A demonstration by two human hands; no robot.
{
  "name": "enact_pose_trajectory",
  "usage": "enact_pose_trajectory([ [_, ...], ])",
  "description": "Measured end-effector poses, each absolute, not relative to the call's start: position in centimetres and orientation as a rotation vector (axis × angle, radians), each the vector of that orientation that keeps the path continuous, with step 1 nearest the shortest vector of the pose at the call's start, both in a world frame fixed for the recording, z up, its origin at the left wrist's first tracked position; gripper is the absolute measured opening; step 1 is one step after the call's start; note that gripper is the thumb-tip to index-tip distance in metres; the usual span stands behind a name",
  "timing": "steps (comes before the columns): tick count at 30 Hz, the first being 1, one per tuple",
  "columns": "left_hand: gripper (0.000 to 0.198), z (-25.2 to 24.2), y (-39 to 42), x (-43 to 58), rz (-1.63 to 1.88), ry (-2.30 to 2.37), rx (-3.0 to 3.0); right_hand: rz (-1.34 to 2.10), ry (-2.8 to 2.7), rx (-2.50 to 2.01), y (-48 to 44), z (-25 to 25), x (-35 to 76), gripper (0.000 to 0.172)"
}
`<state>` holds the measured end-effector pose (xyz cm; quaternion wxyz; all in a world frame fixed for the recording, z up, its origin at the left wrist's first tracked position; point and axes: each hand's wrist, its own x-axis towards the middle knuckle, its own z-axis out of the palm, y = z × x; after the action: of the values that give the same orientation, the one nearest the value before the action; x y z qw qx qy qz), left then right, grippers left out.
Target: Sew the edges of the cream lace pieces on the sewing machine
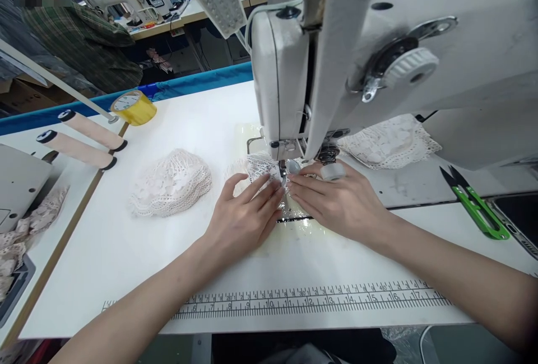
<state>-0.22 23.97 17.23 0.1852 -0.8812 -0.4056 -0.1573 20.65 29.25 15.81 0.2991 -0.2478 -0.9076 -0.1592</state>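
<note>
A piece of white lace fabric lies under the presser foot of a white sewing machine. My left hand rests flat on the lace just left of the foot, thumb apart and fingers stretched out. From the right, my right hand reaches in with straight fingers, their tips close to the foot on the metal plate. Whether any cloth lies under those fingertips is hidden. Left of my left hand sits a gathered white lace piece.
More lace pieces lie behind my right hand. Green thread snips are at the right. Two thread cones and yellow tape stand at the left. A printed ruler runs along the front edge. A person sits beyond.
</note>
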Motion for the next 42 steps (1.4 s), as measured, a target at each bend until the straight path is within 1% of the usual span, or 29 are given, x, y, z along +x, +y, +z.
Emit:
enact_pose_trajectory([
  [21,0.027,16.8,24.8,-0.4,-0.533,-1.184,-2.516,-0.495,-2.456,-0.733,29.4,15.7,20.6,0.022],
  [30,0.027,16.7,25.1,-0.3,-0.531,-1.203,-2.515,-0.452,-2.489,-0.786,29.3,15.7,20.5,0.026],
  [33,0.028,16.7,25.0,-0.3,-0.526,-1.201,-2.516,-0.451,-2.495,-0.778,29.3,15.9,20.6,0.024],
  [36,0.028,16.8,25.1,-0.5,-0.549,-1.214,-2.506,-0.470,-2.463,-0.728,29.1,16.0,20.5,0.019],
  [38,0.026,16.9,25.3,-0.8,-0.580,-1.248,-2.493,-0.429,-2.446,-0.693,28.8,16.1,20.3,0.017],
  [42,0.031,17.1,25.7,-1.6,-0.492,-1.348,-2.476,-0.169,-2.562,-0.634,28.3,16.4,19.8,0.023],
])
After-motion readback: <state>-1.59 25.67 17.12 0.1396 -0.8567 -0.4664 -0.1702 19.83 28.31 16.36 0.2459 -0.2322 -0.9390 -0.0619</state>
